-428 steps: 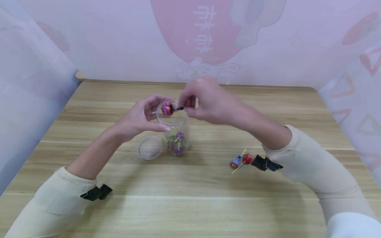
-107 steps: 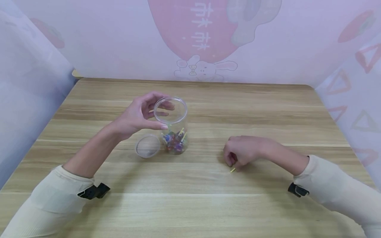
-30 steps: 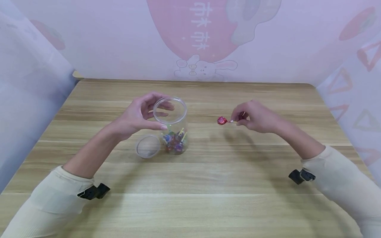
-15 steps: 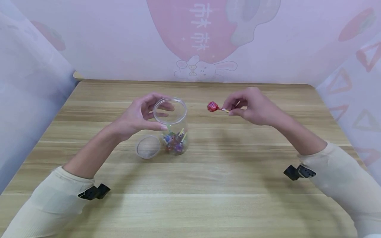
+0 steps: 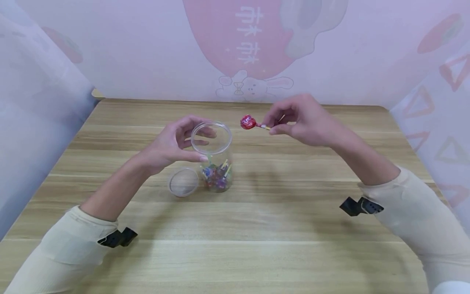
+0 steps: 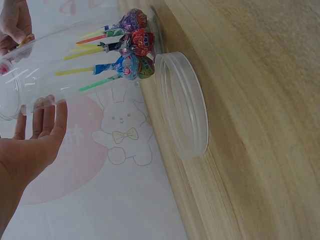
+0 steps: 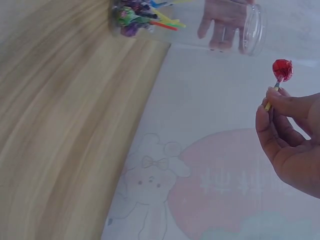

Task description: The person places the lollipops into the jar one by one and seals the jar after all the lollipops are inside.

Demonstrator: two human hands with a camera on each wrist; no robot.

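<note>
Wooden table [image 5: 293, 228] bears an open jar [image 5: 213, 157], gripped by the left hand [image 5: 172, 143]. Right hand [image 5: 304, 120], at its 2 o'clock, pinches a lollipop [image 5: 248, 122] by its stiff stick; it looks light, best held there.

Red lollipop [image 5: 248, 122] aloft beside open upright jar [image 5: 213, 157].

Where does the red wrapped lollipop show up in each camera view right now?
Head: the red wrapped lollipop is up centre, right of the clear plastic jar, pinched by the right hand.
Left wrist: not clearly in view; only the right hand's fingers show at the top left corner.
Right wrist: upper right.
Shared landmark: the jar.
</note>
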